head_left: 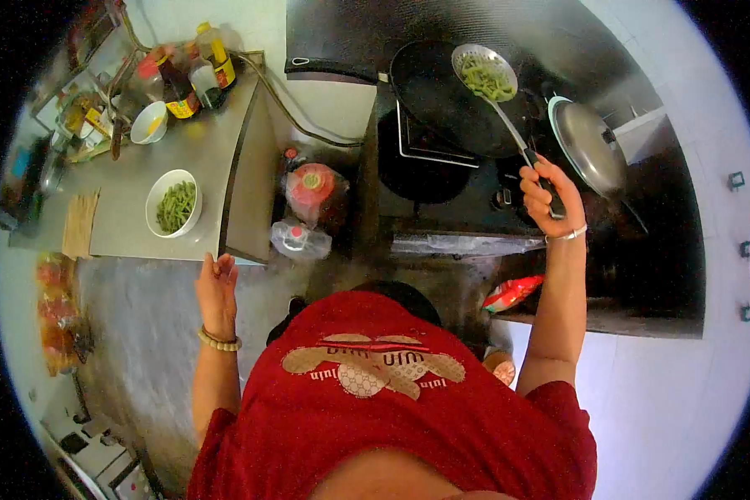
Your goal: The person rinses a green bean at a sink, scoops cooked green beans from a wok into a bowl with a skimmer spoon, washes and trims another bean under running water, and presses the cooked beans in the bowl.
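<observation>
My right hand (550, 196) is wrapped round the black handle of a slotted skimmer (508, 123). Cut green beans (485, 77) lie in its round bowl, which is over the right part of a dark wok (429, 96) on the stove. My left hand (217, 287) hangs by the front edge of the counter, fingers loosely extended and holding nothing. Just beyond it on the counter stands a white bowl (155, 218) containing more green beans (176, 207).
Sauce bottles (217, 58) and a smaller white bowl (159, 111) with something yellow stand at the back of the counter (125, 179). A lidded pan (590, 146) sits right of the wok. Large plastic jugs (312, 187) occupy the gap between counter and stove.
</observation>
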{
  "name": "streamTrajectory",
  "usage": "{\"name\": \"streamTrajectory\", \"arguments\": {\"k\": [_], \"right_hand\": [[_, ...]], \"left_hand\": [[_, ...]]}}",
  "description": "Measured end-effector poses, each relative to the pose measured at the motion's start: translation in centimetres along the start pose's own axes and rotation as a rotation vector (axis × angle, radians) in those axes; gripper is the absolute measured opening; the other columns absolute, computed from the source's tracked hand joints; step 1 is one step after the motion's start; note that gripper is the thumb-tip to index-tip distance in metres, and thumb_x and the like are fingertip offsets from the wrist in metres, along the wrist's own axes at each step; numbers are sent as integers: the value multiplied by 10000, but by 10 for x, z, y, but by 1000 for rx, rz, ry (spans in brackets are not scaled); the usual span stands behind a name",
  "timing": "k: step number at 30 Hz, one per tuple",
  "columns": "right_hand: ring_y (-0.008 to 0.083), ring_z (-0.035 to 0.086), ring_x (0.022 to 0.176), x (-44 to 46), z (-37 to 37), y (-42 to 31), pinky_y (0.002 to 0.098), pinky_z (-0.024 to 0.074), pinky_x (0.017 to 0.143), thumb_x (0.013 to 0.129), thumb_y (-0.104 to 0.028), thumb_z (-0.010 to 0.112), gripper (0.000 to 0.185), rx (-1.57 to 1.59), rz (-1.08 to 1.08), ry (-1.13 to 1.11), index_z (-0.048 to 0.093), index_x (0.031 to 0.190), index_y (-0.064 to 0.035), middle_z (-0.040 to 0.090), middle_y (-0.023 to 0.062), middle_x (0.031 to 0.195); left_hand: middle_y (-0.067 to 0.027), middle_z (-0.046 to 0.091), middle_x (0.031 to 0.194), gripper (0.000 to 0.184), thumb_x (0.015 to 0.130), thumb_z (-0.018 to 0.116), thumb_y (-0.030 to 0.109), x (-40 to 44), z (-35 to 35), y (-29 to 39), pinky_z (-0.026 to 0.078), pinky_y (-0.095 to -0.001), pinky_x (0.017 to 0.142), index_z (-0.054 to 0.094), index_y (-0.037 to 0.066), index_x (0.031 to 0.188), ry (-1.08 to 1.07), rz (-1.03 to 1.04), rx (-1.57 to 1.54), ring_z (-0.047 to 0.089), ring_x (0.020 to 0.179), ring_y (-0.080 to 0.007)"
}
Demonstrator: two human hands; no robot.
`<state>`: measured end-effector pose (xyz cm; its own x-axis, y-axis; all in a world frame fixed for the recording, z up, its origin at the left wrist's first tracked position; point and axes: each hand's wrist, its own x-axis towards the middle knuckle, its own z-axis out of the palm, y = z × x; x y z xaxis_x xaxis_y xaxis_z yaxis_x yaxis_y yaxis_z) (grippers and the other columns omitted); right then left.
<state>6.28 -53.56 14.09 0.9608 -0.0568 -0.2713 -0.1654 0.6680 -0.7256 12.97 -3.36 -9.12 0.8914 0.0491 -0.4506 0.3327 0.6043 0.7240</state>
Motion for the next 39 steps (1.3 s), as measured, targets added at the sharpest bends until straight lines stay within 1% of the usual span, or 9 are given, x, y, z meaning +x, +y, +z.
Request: {"name": "streamTrajectory", "arguments": {"k": [8,14,18,27,29,32,35,36,39], "right_hand": [[90,403,447,-21,16,3,212,340,319,844,-85,481,174,-159,-143,117,372,979,-74,436,51,713],[95,401,451,-14,-14,0,208,326,326,854,-75,463,189,173,108,81,356,1009,-62,435,53,711],[92,397,447,-33,11,3,200,336,324,860,-76,459,152,-17,-105,108,381,990,-71,434,55,722],[88,393,436,-27,-14,11,213,328,339,867,-103,460,74,243,267,-23,420,839,-47,441,40,702],[83,378,421,-34,-2,10,202,319,333,875,-135,456,119,132,80,49,422,808,-42,419,21,618],[67,363,414,-45,14,-18,194,307,324,886,-156,448,148,-17,55,-65,424,816,-27,405,9,580],[64,326,375,-57,53,-42,183,286,317,892,-180,436,173,-30,-51,149,433,798,-35,363,-13,504],[69,327,370,-56,37,-55,185,292,312,890,-172,442,166,-93,71,-51,430,794,-37,374,-7,513],[74,334,378,-55,39,-47,187,296,307,888,-161,448,150,-210,-25,126,419,798,-44,380,-4,534]], "left_hand": [[-43,593,891,249,895,496,325,8,-25,3,395,-308,813,535,81,863,5,-24,-80,532,892,-164],[-48,588,903,273,887,509,332,-7,-22,0,400,-304,811,541,67,943,42,-24,-69,531,907,-170],[-51,585,904,266,886,514,325,-9,-20,-2,402,-300,810,540,65,932,62,-34,-60,533,910,-174],[-58,598,863,262,890,512,308,-10,-20,-14,417,-303,784,480,101,732,5,-49,-99,547,885,-179],[-60,601,858,275,891,509,306,-12,-20,-14,416,-303,784,461,109,704,-1,-52,-99,547,884,-179],[-59,600,866,275,891,509,306,-8,-22,-14,414,-302,785,455,113,703,12,-67,-80,544,881,-178],[-56,597,870,268,889,512,307,2,-26,-18,412,-302,790,461,114,709,-10,-70,-104,539,881,-175],[-57,608,863,231,893,508,301,2,-26,-18,425,-295,774,506,101,777,-1,-75,-122,554,854,-175],[-56,608,860,220,892,510,292,-4,-17,-18,425,-293,769,509,101,781,10,-63,-122,554,846,-175]]}}
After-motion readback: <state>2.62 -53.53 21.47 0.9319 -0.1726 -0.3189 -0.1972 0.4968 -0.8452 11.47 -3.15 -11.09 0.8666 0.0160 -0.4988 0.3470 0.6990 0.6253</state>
